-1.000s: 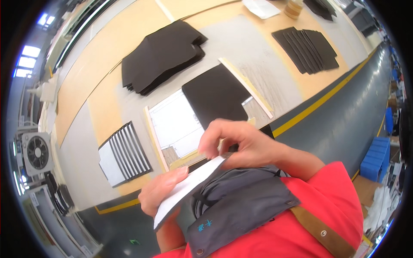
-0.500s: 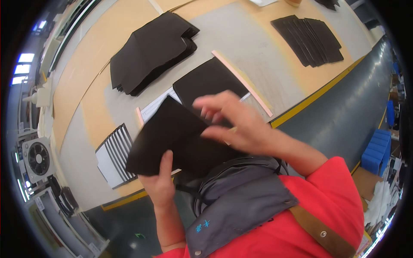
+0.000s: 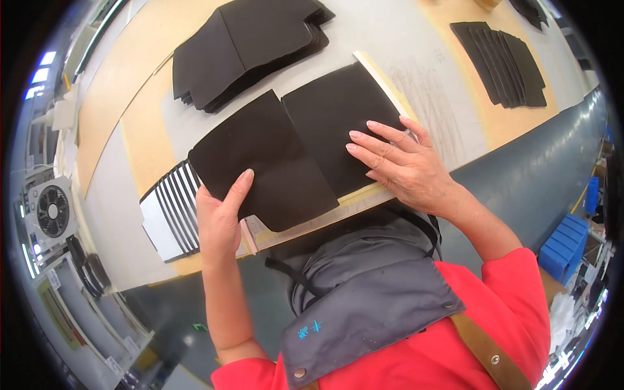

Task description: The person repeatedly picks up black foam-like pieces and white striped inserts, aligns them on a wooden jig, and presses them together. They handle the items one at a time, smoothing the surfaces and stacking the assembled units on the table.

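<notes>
A black cut panel (image 3: 266, 156) with a notched near edge lies over the work table in front of me. My left hand (image 3: 221, 218) grips its left near edge, thumb on top and the other fingers out of sight beneath. To its right a second black panel (image 3: 338, 123) lies flat, the two edges meeting or slightly overlapping. My right hand (image 3: 406, 162) rests on this second panel with its fingers stretched out, holding nothing. A pale strip (image 3: 380, 81) runs along the second panel's right edge.
Beyond the panels stands a thick stack of black panels (image 3: 244, 49). Fanned black pieces (image 3: 500, 65) lie at the far right. White pieces with black edges (image 3: 170, 211) overlap at the left. A fan (image 3: 53, 210) stands beyond the table's left end; a blue bin (image 3: 564, 244) is at right.
The raised, bent panel in my left hand has come down flat beside the other panel. My right hand has moved from the air right and down onto the right panel, its fingers spread.
</notes>
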A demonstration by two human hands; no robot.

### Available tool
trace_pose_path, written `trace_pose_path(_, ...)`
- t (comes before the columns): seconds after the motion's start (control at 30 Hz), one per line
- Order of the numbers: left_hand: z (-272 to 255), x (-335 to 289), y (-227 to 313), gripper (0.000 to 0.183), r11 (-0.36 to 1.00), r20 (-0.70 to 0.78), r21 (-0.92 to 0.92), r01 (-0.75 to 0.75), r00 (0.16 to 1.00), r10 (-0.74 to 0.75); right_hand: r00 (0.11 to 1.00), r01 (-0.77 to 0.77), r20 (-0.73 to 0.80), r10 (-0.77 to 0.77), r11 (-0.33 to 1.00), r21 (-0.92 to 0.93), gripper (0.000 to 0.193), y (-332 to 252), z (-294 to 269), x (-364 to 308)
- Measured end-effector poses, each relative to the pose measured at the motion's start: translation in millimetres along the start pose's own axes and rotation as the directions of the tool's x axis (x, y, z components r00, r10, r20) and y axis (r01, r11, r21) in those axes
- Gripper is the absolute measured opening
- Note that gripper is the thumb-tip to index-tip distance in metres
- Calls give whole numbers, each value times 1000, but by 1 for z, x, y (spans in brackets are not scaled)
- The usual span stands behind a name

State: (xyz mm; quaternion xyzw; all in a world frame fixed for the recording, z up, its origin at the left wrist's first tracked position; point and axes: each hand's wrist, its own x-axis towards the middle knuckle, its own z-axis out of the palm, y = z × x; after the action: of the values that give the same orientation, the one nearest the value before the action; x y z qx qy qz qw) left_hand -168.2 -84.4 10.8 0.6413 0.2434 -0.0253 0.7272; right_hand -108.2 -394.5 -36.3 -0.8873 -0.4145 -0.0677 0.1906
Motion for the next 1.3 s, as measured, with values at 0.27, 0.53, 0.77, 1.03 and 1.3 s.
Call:
trace_pose_path(0.27,-3,14,2,33,997,4,43,62,998,-62,1000,-6,1,6,998,-58,53,2,6,-4)
trace_pose_path(0.53,-4,19,-3,30,996,21,59,71,997,-72,999,-18,27,19,999,-39,55,1,7,-3)
trace_pose_path(0.77,-3,21,-6,28,996,40,43,73,996,-75,999,-27,43,28,999,-35,54,1,6,-3)
trace_pose_path(1.03,-1,21,-7,27,995,35,41,96,995,-98,998,-46,51,46,999,-4,53,0,5,-3)
trace_pose_path(1.3,-2,23,-10,28,994,26,50,95,995,-96,998,-45,52,47,998,-33,55,1,7,-4)
